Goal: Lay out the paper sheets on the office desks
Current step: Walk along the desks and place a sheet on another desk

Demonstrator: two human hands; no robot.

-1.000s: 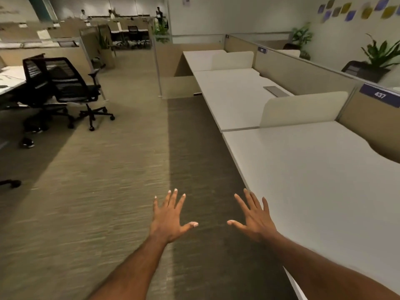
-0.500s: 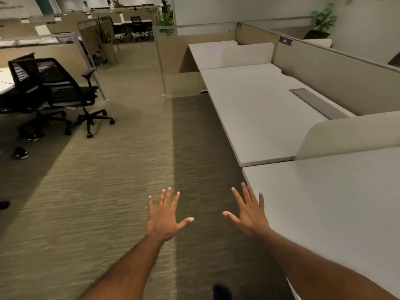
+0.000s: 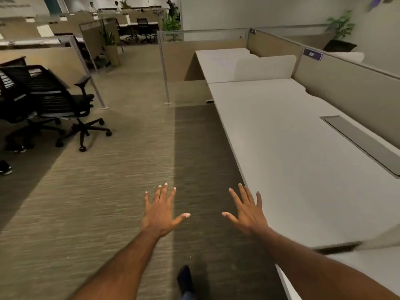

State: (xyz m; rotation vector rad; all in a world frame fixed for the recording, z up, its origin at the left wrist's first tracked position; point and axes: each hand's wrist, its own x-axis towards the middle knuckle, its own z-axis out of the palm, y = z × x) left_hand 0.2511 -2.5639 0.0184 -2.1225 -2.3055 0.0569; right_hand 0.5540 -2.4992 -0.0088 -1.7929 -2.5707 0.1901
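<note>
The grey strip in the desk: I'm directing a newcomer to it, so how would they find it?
White desks line the right of the aisle, backed by a tan partition. On the long desk nearest the right hand, a narrow grey strip lies along the back edge. No other desktop in view has a dark inset.

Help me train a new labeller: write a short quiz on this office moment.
1. True or false: the left hand holds a paper sheet.
2. What is set into the top of the desk by the partition? A) a grey recessed strip B) a keyboard C) a laptop
3. Fill in: the black office chair stands on the person's ____ side.
Key: 1 false, its fingers are spread and empty; 2 A; 3 left.
</note>
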